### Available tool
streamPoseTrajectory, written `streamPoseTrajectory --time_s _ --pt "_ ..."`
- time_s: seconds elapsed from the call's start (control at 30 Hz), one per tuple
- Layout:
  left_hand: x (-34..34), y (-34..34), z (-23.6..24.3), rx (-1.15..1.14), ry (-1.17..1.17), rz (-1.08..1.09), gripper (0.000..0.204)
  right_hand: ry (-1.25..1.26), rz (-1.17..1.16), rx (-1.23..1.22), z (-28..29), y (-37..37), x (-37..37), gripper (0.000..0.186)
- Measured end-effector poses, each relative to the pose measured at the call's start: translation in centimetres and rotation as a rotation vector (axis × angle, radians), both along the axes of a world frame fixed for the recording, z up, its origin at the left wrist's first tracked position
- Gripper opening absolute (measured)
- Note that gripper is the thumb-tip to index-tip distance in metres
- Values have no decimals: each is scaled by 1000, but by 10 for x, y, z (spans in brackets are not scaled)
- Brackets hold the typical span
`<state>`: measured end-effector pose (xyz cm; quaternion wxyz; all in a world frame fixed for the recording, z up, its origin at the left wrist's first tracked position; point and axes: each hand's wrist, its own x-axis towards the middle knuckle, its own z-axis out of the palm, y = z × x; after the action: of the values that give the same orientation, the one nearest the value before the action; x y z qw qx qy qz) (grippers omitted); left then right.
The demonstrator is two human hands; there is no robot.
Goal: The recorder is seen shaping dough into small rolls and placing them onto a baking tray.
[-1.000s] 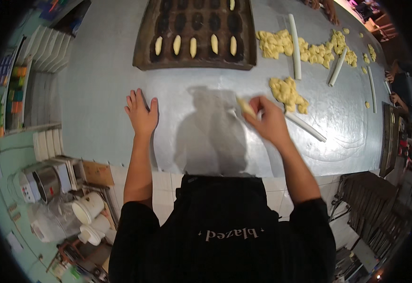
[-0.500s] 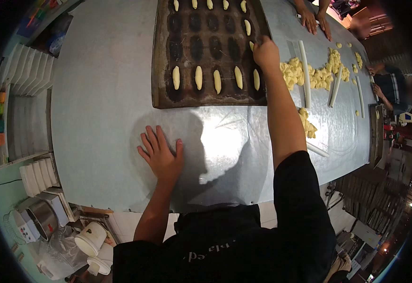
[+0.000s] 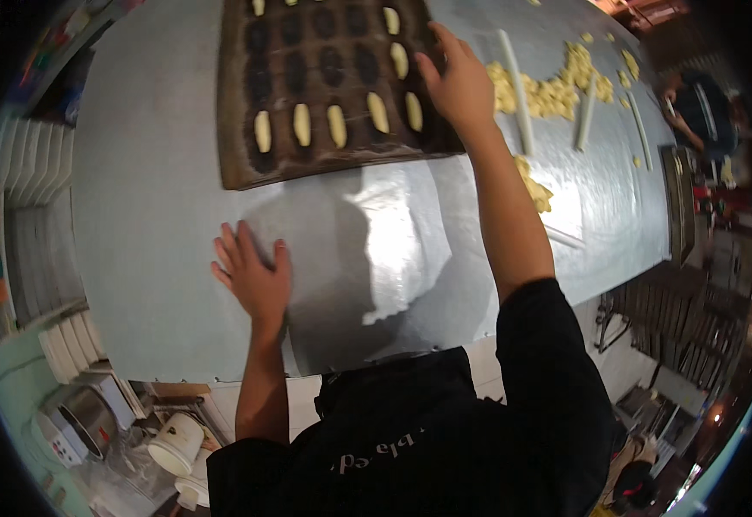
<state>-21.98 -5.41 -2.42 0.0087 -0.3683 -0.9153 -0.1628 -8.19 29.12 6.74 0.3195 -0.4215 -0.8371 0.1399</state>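
Observation:
A dark, worn baking tray (image 3: 242,172) lies at the far side of the metal table. Spindle-shaped pieces of pale dough rest on it, among them a near-row piece (image 3: 336,127) and a right-column piece (image 3: 399,60). Over the tray's right edge is my right hand (image 3: 464,86), its fingers apart and holding nothing, just right of that column. My left hand (image 3: 255,277) is spread on the tabletop in front of the tray, with nothing in it.
To the right lie heaps of yellow dough lumps (image 3: 552,95) and white rods, one (image 3: 516,90) nearest my right forearm. Another person (image 3: 702,112) is at the far right end, near a second tray (image 3: 677,207). White buckets (image 3: 176,441) stand below left.
My right hand has let go of a dough piece, which now lies in the tray's right column, and the fingers have spread. The whole view has shifted, so the tray appears farther left.

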Motion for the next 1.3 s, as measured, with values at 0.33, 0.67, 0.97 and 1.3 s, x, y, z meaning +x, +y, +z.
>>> streamPoseTrajectory --time_s 0.33,0.67,0.97,1.3 --pt "138 131 40 482 -283 -796 28 -419 -154 -139 -78 -162 352 35" --pt "219 256 56 96 93 -1154 37 -272 -7 -146 -76 -169 369 36" --pt "233 98 45 503 -454 -643 42 -254 22 -23 -77 -162 367 34" --pt "212 25 8 120 -346 -1029 44 -311 462 -317 -37 -218 292 40"
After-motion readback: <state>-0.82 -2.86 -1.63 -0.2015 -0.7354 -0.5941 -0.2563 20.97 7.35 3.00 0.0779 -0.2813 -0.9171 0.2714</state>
